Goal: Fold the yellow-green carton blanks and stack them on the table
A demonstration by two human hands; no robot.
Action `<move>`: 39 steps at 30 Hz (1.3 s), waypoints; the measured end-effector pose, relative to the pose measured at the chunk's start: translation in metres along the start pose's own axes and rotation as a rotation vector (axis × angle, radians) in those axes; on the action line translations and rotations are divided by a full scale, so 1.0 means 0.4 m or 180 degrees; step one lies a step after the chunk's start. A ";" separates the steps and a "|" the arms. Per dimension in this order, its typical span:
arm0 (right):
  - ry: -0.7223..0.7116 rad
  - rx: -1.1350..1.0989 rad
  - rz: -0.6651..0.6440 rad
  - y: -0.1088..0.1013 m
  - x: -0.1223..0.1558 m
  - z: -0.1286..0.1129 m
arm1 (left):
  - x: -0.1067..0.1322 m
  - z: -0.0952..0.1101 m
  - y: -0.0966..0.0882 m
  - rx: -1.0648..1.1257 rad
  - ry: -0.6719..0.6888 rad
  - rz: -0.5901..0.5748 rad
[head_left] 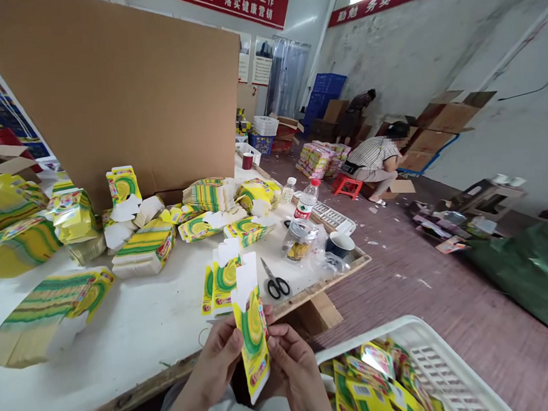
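Between my two hands, just off the table's front edge, is a yellow and green printed carton [253, 348] with its white end flap standing up. My left hand [221, 350] grips its left side with the thumb on the front. On the other side, the fingers of my right hand [291, 357] pinch the carton's right edge. Behind it, a few flat yellow cartons [223, 281] lie on the white table [164, 319]. Black-handled scissors [275, 282] rest to their right, blades pointing away from me.
Stacked flat cartons [51, 315] cover the table's left and back, before a tall cardboard sheet [129, 84]. A jar [299, 238], a red-capped bottle [306, 200] and a mug [340, 245] stand at the right. A white basket [447, 362] holds yellow packs. Two people [374, 158] work farther back.
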State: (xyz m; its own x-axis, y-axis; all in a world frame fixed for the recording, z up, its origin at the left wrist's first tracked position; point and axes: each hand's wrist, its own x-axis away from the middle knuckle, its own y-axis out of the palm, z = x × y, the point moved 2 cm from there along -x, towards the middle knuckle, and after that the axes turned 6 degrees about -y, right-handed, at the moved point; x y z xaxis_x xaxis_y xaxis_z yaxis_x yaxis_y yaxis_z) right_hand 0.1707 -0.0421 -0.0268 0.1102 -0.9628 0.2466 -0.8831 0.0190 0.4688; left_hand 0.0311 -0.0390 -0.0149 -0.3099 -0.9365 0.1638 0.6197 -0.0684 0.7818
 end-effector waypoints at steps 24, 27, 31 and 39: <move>-0.1993 0.4193 -0.0509 -0.041 0.045 -0.097 | 0.011 -0.046 0.030 -0.1692 -0.0234 0.0676; -0.1975 0.3753 -0.0266 -0.038 0.048 -0.093 | 0.014 -0.053 0.027 -0.1595 -0.0375 0.0462; -0.2134 0.3432 -0.0271 -0.034 0.056 -0.093 | 0.026 -0.071 0.025 -0.0673 -0.1051 0.0370; -0.2319 0.3477 -0.0179 -0.017 0.062 -0.114 | 0.020 -0.104 0.046 0.0334 -0.1131 0.0171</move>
State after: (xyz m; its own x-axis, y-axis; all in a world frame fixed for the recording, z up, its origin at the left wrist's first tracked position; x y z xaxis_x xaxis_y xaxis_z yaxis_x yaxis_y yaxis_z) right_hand 0.2001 -0.0538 0.0147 0.1925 -0.8853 -0.4232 -0.8347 0.0791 -0.5451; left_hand 0.0698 -0.0620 -0.0243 -0.5213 -0.7587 0.3906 0.5704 0.0306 0.8208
